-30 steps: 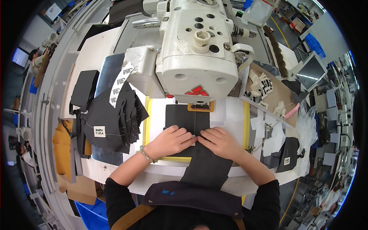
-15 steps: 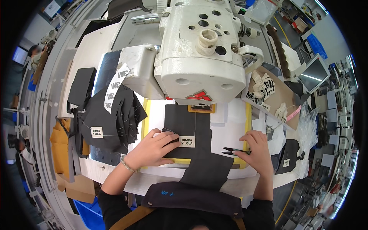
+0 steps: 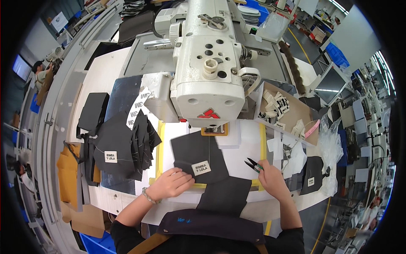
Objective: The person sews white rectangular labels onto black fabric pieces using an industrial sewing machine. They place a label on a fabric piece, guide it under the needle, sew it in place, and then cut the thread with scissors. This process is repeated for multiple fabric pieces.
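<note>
A black fabric piece (image 3: 192,148) with a pale printed label (image 3: 201,168) lies tilted on the white work surface, its far edge beside the sewing machine's orange-yellow clamp frame (image 3: 214,129). My left hand (image 3: 172,184) is closed on the near left edge of that fabric, left of the label; the thumb is hidden. From under it, another dark fabric part (image 3: 226,197) hangs toward my lap. In my right hand (image 3: 272,180) is a pair of thread snips (image 3: 253,165), dark blades parted and pointing up left, apart from the fabric.
The white sewing machine (image 3: 207,89) stands straight ahead. Left of it is a stack of labelled black fabric pieces (image 3: 122,146) with a white strip on top. To the right, a cardboard box (image 3: 253,108) holds loose labels. A labelled black piece (image 3: 312,175) lies by clear plastic.
My left hand has moved down and closed on the fabric, which has turned and shifted toward me, away from the clamp frame. My right hand has lowered slightly with the snips; the view has shifted.
</note>
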### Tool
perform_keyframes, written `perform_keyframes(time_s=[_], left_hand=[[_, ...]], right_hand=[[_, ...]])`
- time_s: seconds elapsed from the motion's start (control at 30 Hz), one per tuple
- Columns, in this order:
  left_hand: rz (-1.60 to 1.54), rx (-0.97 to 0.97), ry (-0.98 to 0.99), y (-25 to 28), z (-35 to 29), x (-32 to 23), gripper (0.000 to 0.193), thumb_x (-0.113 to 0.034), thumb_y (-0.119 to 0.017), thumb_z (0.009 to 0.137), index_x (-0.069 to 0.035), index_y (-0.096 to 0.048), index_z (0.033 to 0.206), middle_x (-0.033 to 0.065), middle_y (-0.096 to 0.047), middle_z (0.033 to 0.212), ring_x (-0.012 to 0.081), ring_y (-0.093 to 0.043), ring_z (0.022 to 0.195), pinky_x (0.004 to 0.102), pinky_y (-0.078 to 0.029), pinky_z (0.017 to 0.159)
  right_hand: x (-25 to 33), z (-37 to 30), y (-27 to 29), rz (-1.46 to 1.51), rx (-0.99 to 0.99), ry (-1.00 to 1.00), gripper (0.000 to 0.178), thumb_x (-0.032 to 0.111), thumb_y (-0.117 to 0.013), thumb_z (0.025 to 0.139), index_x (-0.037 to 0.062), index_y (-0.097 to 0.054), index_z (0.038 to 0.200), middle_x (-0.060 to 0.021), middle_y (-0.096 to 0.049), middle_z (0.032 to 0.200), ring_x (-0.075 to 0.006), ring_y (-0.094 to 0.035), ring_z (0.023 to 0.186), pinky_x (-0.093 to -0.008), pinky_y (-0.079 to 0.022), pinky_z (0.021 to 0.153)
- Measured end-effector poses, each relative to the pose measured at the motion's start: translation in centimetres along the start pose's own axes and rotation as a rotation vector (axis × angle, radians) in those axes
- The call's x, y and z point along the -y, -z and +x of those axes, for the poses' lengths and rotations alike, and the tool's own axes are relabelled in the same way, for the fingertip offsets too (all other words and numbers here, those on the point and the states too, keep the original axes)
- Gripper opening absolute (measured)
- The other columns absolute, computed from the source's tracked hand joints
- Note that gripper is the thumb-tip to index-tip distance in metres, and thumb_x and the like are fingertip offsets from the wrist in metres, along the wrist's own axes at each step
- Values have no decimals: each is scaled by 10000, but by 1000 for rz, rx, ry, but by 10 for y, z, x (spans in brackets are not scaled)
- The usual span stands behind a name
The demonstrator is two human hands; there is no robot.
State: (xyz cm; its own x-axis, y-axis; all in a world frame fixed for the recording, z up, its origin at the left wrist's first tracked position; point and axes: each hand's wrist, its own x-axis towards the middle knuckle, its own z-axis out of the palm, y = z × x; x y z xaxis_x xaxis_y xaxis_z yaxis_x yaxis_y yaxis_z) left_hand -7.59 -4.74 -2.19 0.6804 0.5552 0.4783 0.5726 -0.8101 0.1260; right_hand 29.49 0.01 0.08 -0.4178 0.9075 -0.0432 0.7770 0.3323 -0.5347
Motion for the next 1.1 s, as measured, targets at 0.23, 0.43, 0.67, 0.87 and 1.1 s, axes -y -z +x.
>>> perform_keyframes(time_s=[0.23,0.43,0.67,0.87,1.1], left_hand=[[-87,-73,-52,-5,-7,-46,268,-112,-697,751,-51,-709,1012,12,-607,865,129,-576,748,257,-476,719],[-44,-68,-15,3,-6,-56,279,-96,-693,739,-50,-716,1013,17,-625,875,127,-586,753,252,-458,686],[-2,-79,-23,10,-5,-59,320,-89,-655,732,-43,-711,1043,27,-617,901,130,-581,772,255,-456,696],[10,-81,-9,14,-6,-59,314,-82,-656,735,-45,-712,1042,26,-616,893,127,-584,775,254,-460,697],[28,-87,-55,13,-7,-58,289,-89,-666,744,-51,-717,1027,25,-612,880,121,-584,773,247,-462,705]], right_hand=[[36,38,11,336,259,-141,351,155,-622,904,50,-476,1206,-163,-631,791,-334,-555,601,-409,-435,589],[38,87,-17,-298,-197,684,348,317,-720,837,121,-627,1110,-4,-534,685,-181,-548,545,-309,-427,554],[57,123,-35,-546,-232,882,316,165,-659,760,117,-693,1071,33,-538,697,-113,-569,557,-271,-433,574],[64,132,-33,-549,-259,915,307,179,-675,751,145,-697,1055,50,-522,691,-86,-554,540,-267,-399,530],[62,129,-44,-518,-168,916,276,195,-691,771,133,-697,1040,45,-524,680,-110,-541,498,-273,-421,527]])
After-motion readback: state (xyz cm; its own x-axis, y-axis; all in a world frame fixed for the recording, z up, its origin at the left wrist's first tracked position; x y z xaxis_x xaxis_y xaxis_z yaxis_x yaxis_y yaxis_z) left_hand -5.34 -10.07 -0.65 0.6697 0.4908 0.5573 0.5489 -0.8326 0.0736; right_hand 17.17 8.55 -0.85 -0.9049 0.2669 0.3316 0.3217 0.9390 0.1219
